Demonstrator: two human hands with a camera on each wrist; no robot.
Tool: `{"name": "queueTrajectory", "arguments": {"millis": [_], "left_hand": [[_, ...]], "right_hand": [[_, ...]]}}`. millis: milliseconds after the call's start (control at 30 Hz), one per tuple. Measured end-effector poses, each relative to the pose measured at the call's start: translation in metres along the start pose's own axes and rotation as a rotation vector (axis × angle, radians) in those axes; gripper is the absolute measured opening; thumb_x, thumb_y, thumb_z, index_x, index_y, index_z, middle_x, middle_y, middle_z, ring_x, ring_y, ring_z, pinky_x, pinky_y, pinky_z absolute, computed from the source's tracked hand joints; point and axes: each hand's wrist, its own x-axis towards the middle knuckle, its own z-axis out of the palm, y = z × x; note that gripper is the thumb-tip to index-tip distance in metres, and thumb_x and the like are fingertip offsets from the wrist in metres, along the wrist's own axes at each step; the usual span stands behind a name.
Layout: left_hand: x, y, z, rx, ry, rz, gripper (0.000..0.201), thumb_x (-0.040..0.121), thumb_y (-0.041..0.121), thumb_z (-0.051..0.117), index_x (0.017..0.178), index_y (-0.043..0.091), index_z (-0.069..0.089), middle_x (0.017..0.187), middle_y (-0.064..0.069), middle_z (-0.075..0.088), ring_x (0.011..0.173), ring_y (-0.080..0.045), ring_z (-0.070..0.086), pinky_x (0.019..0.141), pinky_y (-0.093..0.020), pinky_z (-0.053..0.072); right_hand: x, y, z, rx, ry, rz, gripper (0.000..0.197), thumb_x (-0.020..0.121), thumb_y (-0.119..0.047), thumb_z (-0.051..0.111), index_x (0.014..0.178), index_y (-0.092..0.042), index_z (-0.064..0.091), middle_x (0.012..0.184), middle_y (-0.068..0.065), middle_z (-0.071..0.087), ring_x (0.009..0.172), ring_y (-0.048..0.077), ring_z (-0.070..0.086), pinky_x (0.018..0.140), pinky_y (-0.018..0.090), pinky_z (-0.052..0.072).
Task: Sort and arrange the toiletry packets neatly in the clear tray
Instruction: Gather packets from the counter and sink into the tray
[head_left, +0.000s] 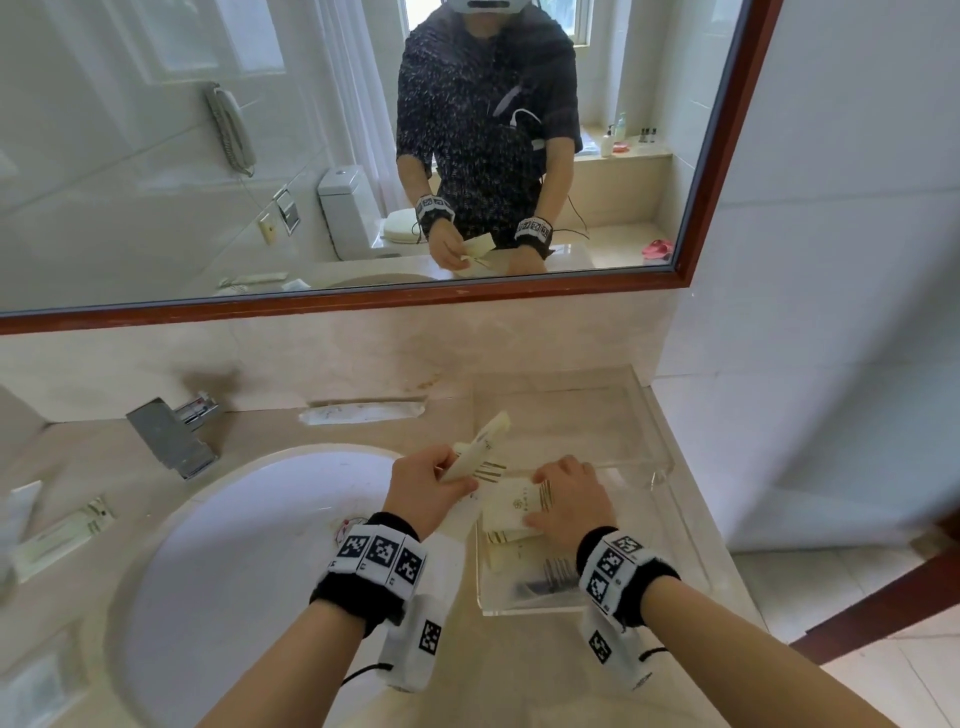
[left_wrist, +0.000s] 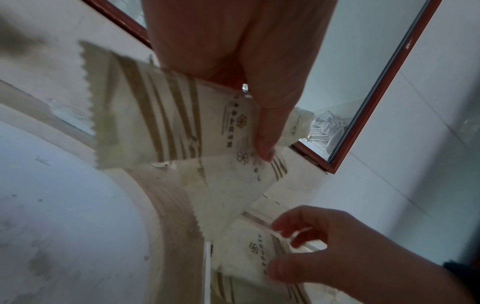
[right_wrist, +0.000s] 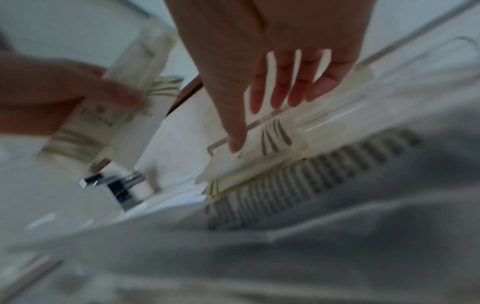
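My left hand (head_left: 457, 475) holds a fanned bunch of cream toiletry packets (head_left: 480, 449) with brown stripes, lifted just left of the clear tray (head_left: 660, 431). In the left wrist view my thumb pinches these packets (left_wrist: 168, 115) against fingers hidden behind them. My right hand (head_left: 563, 493) rests with straight fingers (right_wrist: 278, 94) on a small stack of packets (head_left: 514, 512) lying in the tray's near left part. A dark comb in a wrapper (head_left: 556, 574) lies under that stack toward the tray's front. The right wrist view is blurred.
The tray stands on a beige marble counter between the white sink basin (head_left: 249, 545) and the right wall. A chrome faucet (head_left: 171, 436) stands behind the basin. One long packet (head_left: 363, 413) lies by the backsplash; more packets (head_left: 67, 535) lie left of the basin. Above hangs a mirror (head_left: 208, 182).
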Motion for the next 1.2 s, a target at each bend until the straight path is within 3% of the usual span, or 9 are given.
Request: {"name": "queueTrajectory", "arguments": {"millis": [100,300,433,567,667,767,900,1033,1200], "left_hand": [[0.0,0.0,0.002,0.005,0.004,0.0,0.019,0.075,0.012,0.076,0.079,-0.001,0.063,0.068,0.002,0.056,0.064,-0.012,0.05,0.058,-0.017,0.041],[0.0,-0.002,0.003,0.009,-0.028,-0.006,0.017,0.074,0.013,0.077,0.073,0.007,0.061,0.066,0.002,0.057,0.063,-0.012,0.052,0.06,-0.019,0.044],[0.0,-0.002,0.006,0.034,-0.11,-0.013,0.024,0.075,0.014,0.076,0.064,0.019,0.056,0.067,0.004,0.058,0.065,-0.011,0.055,0.059,-0.018,0.046],[0.003,0.007,0.016,0.017,-0.183,-0.039,0.025,0.077,0.014,0.074,0.063,0.021,0.055,0.069,0.003,0.059,0.068,-0.014,0.058,0.061,-0.02,0.048],[0.007,0.019,0.03,-0.003,-0.249,-0.01,0.012,0.08,0.018,0.072,0.08,0.008,0.065,0.08,-0.007,0.067,0.074,-0.021,0.064,0.068,-0.032,0.054],[0.012,0.027,0.044,0.059,-0.245,0.068,0.027,0.087,0.025,0.064,0.094,-0.001,0.064,0.091,-0.017,0.067,0.083,-0.03,0.064,0.079,-0.044,0.053],[0.017,0.03,0.051,0.141,-0.275,0.136,0.03,0.098,0.026,0.044,0.107,0.0,0.055,0.099,-0.015,0.059,0.091,-0.03,0.059,0.085,-0.045,0.051],[0.011,0.038,0.062,0.558,-0.482,0.226,0.02,0.101,0.022,0.035,0.091,0.008,0.044,0.097,-0.012,0.052,0.1,-0.029,0.048,0.093,-0.049,0.042],[0.005,0.043,0.096,0.692,-0.643,0.206,0.032,0.098,0.017,0.039,0.129,0.017,0.046,0.127,-0.011,0.049,0.121,-0.033,0.038,0.102,-0.046,0.027]], "right_hand": [[0.004,-0.011,0.011,-0.292,-0.086,-0.226,0.052,0.077,-0.034,0.064,0.125,-0.024,0.047,0.13,0.001,0.04,0.12,0.024,0.036,0.1,0.04,0.034],[0.012,-0.02,0.014,-0.328,-0.063,-0.2,0.047,0.082,-0.033,0.061,0.125,-0.021,0.045,0.128,0.001,0.044,0.118,0.025,0.039,0.097,0.04,0.037],[0.01,-0.02,-0.011,0.284,-0.107,-0.029,0.04,0.083,-0.027,0.064,0.121,-0.016,0.057,0.118,0.003,0.059,0.109,0.017,0.053,0.102,0.037,0.043],[-0.001,-0.004,-0.039,1.109,-0.19,0.204,0.021,0.093,-0.021,0.051,0.105,-0.014,0.067,0.092,0.0,0.07,0.08,0.011,0.062,0.077,0.029,0.048],[-0.01,0.003,-0.049,0.876,-0.347,0.078,0.01,0.089,-0.022,0.059,0.088,-0.02,0.069,0.071,-0.006,0.067,0.065,0.005,0.06,0.061,0.017,0.044],[-0.014,0.013,-0.045,0.636,-0.257,0.007,0.016,0.09,-0.017,0.058,0.075,-0.016,0.065,0.06,-0.003,0.061,0.048,0.003,0.053,0.051,0.014,0.042],[-0.018,0.047,-0.051,0.92,-0.024,0.324,0.014,0.091,-0.01,0.055,0.079,-0.006,0.061,0.064,0.006,0.063,0.049,0.01,0.058,0.045,0.017,0.046],[-0.02,0.079,-0.068,1.204,0.28,0.545,0.012,0.09,-0.005,0.053,0.08,-0.004,0.06,0.07,0.014,0.064,0.055,0.019,0.061,0.044,0.019,0.054],[-0.02,0.092,-0.077,1.281,0.374,0.571,0.012,0.089,-0.002,0.049,0.094,-0.001,0.06,0.084,0.017,0.066,0.063,0.023,0.064,0.052,0.021,0.059]]}}
